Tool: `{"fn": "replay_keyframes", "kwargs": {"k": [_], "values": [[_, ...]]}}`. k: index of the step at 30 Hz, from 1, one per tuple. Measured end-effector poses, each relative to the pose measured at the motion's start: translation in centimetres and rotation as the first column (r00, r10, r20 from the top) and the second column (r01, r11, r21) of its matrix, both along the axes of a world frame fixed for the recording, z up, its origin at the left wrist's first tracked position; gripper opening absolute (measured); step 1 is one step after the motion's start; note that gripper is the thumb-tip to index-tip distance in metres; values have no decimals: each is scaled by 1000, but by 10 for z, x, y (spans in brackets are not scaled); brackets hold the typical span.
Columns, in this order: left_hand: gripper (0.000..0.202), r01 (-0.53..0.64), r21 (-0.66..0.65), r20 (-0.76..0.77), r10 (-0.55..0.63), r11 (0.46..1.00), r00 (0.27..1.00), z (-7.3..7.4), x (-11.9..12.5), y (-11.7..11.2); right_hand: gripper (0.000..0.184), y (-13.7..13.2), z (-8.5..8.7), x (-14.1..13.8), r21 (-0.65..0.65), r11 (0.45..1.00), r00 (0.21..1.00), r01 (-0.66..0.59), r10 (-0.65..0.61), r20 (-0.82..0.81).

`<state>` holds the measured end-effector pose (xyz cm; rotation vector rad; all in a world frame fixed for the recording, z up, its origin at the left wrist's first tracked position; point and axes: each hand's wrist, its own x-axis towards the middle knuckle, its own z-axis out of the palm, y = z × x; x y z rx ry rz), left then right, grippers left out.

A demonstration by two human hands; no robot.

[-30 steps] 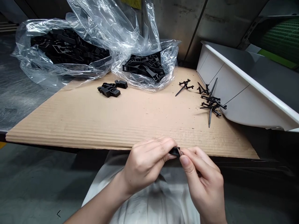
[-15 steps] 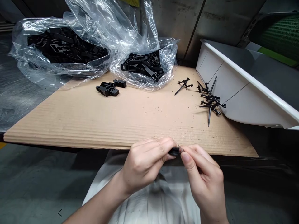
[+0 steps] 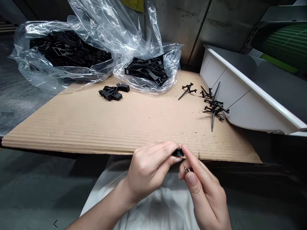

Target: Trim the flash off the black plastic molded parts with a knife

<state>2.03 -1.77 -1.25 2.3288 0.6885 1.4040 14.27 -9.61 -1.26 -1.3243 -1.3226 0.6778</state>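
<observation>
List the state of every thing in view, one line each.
left hand: gripping a black plastic part
right hand: pinching a small metal pin
clear plastic bags: open, holding black plastic parts
loose black parts: clustered on the cardboard sheet
pinned black parts: heaped on the cardboard
white bin: tilted

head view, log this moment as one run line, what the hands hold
left hand: black plastic part | right hand: small metal pin | surface: corrugated cardboard sheet | beyond: black parts in clear plastic bags

Metal pin (image 3: 185, 169) apart from plastic part (image 3: 177, 153)
</observation>
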Motion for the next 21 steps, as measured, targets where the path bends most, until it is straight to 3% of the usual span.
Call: {"fn": "replay_keyframes", "kwargs": {"k": [4, 8, 13, 17, 21], "values": [[9, -37, -15, -6, 37, 999, 999, 2, 3, -1, 27, -2, -1, 5, -6, 1000, 984, -1, 0, -180], [10, -46, -36, -27, 45, 998, 999, 2, 2, 0, 23, -2, -3, 12, 13, 999, 977, 30, -27, -210], [10, -58, -10, -14, 58, 998, 998, -1, 2, 0, 20, -2, -6, 8, 46, 980, 980, 193, -191, -50], [12, -76, 42, 3, 76, 996, 997, -6, 4, -1, 24, 2, -6, 8, 91, 992, 985, 86, -99, 142], [17, -66, 76, 7, 65, 995, 998, -10, 3, -1, 24, 6, -5, 11, 89, 995, 976, 34, -53, 210]]}}
